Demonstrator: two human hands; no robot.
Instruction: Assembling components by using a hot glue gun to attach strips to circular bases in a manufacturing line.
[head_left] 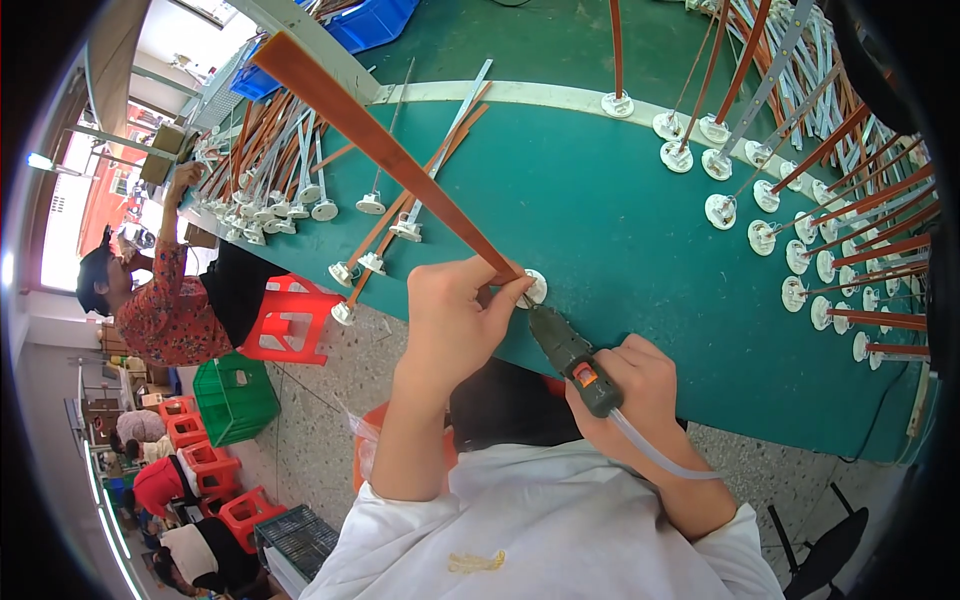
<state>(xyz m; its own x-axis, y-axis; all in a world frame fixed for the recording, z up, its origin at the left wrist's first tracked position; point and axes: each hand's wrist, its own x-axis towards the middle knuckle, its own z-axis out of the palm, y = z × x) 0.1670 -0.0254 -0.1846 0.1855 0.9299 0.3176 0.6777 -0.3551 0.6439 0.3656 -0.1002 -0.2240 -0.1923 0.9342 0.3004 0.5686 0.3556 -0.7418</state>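
My left hand point(448, 310) is closed, pinching the lower end of a long brown strip point(385, 145) that leans up to the left. A round white base point(538, 287) shows at the strip's foot, partly behind my fingertips. My right hand point(632, 388) grips what looks like a dark green hot glue gun point(560, 343) with an orange-red switch. A translucent stick or tube point(650, 448) curves out of its rear along my wrist. The gun's nozzle points at the base, close to my left fingertips; whether it touches cannot be made out.
Many strips on white bases point(765, 196) stand along the right of the green table point(600, 225). A pile of strips point(270, 180) and several loose ones lie at the left. Across there, a person in a floral top point(165, 315) sits on a red stool point(285, 325). A green crate point(232, 398) stands on the floor.
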